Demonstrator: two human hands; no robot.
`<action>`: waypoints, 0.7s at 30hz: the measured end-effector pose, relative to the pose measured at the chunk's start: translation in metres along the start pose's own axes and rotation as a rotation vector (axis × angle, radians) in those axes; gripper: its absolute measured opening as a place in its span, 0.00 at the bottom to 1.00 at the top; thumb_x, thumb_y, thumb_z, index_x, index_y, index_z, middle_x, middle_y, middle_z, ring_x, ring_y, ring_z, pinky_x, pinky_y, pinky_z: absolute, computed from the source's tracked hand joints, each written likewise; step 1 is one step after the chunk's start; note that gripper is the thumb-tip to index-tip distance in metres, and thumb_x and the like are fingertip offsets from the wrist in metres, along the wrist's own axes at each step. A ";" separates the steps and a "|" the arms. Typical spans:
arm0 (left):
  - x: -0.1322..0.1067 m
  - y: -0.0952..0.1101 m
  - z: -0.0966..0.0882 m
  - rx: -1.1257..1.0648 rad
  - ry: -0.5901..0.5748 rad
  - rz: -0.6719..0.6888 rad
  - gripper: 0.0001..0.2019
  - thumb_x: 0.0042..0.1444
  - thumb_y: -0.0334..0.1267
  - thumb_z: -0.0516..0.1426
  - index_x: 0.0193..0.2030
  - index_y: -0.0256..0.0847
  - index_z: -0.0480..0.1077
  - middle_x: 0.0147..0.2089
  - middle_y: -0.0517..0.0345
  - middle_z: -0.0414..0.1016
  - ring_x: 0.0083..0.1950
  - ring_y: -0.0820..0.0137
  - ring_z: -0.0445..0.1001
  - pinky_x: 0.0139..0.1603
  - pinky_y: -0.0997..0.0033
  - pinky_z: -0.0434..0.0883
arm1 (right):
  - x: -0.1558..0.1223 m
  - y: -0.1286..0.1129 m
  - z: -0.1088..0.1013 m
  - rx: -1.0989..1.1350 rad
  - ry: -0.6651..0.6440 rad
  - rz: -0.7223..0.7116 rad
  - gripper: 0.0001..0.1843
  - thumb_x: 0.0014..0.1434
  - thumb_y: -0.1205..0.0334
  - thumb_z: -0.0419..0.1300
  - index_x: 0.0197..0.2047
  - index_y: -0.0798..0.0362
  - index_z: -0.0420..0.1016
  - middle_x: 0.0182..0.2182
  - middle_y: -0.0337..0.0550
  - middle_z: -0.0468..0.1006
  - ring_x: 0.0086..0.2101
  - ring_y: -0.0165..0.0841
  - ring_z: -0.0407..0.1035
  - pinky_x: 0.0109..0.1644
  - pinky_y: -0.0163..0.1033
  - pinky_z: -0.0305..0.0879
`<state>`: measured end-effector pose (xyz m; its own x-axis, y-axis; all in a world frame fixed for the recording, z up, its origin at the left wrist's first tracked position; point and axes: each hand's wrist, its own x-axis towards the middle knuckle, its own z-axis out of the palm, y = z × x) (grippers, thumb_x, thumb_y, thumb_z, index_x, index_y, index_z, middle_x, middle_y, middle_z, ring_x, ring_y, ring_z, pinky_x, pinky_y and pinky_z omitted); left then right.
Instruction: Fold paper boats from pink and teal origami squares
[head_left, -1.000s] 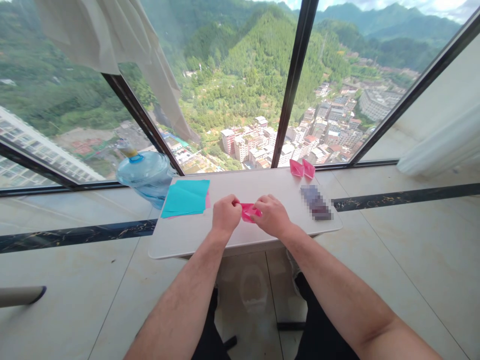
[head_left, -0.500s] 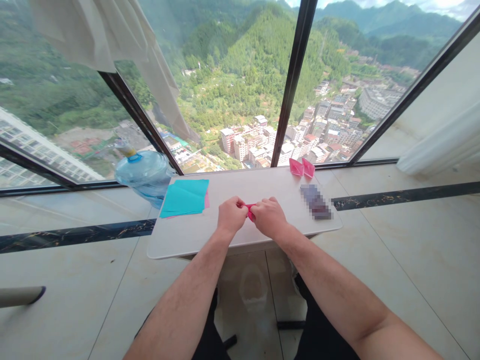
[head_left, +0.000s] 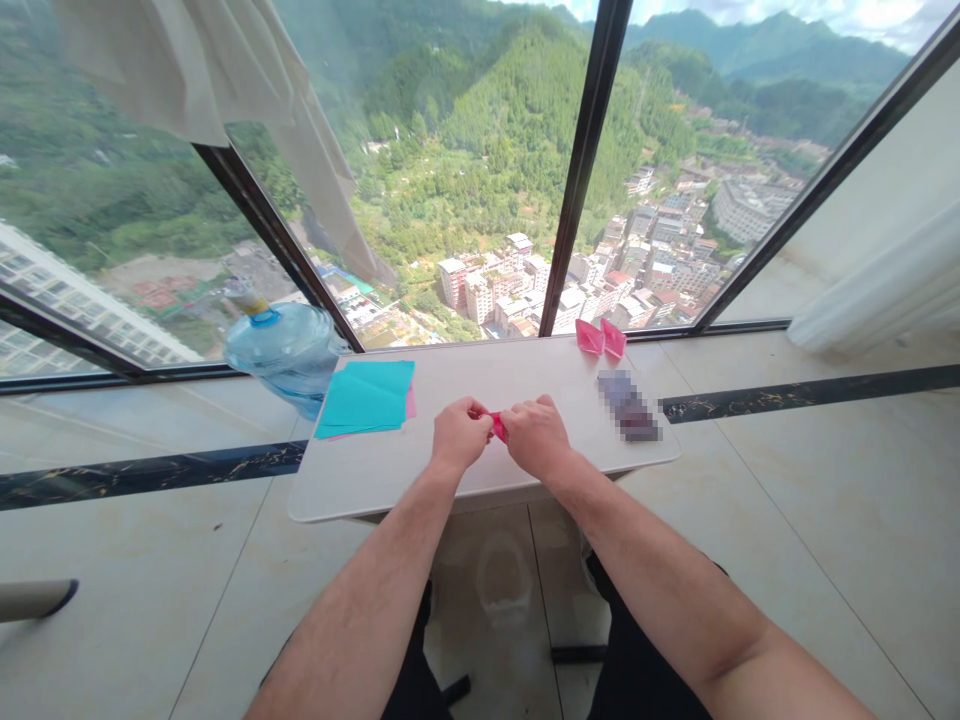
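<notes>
Between my hands is a small folded piece of pink paper (head_left: 498,426), mostly covered by my fingers. My left hand (head_left: 460,434) pinches its left end, and my right hand (head_left: 537,434) grips the right end with curled fingers. Both hands are over the front middle of a small white table (head_left: 375,490). To the left lies a stack of blue paper sheets (head_left: 366,398), with pink paper (head_left: 410,403) showing at its edge. At the far right corner sit two folded pink paper shapes (head_left: 600,339).
A pixelated flat object (head_left: 630,405) lies on the table's right side. Behind the left corner stands a big blue water bottle (head_left: 285,350). Tall windows with dark frames (head_left: 586,170) rise beyond the table, and a pale curtain (head_left: 225,80) hangs at upper left.
The pink paper shows slightly differently between my fingers, and my right hand has turned a little around it. Both hands stay in nearly the same place; the whole view shifts slightly.
</notes>
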<state>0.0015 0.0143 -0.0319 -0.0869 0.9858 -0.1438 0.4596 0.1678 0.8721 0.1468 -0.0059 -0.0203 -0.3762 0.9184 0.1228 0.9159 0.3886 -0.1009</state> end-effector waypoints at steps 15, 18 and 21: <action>0.000 0.010 -0.006 0.014 0.012 -0.157 0.02 0.44 0.30 0.59 0.25 0.39 0.69 0.17 0.58 0.73 0.23 0.67 0.77 0.24 0.74 0.70 | 0.002 -0.008 0.004 0.000 -0.001 -0.137 0.12 0.64 0.71 0.53 0.36 0.55 0.78 0.33 0.48 0.79 0.37 0.38 0.68 0.45 0.45 0.50; 0.002 0.008 -0.005 0.042 0.000 -0.149 0.01 0.44 0.30 0.59 0.24 0.39 0.71 0.17 0.58 0.74 0.23 0.67 0.77 0.25 0.73 0.70 | 0.002 -0.010 0.006 -0.004 -0.007 -0.133 0.12 0.64 0.72 0.53 0.36 0.55 0.78 0.33 0.48 0.79 0.37 0.38 0.68 0.45 0.45 0.50; 0.003 0.005 -0.004 0.091 -0.002 -0.117 0.02 0.44 0.31 0.58 0.24 0.39 0.72 0.17 0.58 0.74 0.24 0.67 0.77 0.28 0.73 0.70 | 0.002 -0.010 0.006 -0.010 -0.001 -0.122 0.12 0.63 0.72 0.54 0.36 0.54 0.78 0.33 0.48 0.78 0.36 0.38 0.68 0.44 0.46 0.50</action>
<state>-0.0002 0.0178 -0.0256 -0.1431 0.9595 -0.2428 0.5247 0.2815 0.8034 0.1359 -0.0077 -0.0253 -0.4851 0.8644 0.1323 0.8646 0.4967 -0.0754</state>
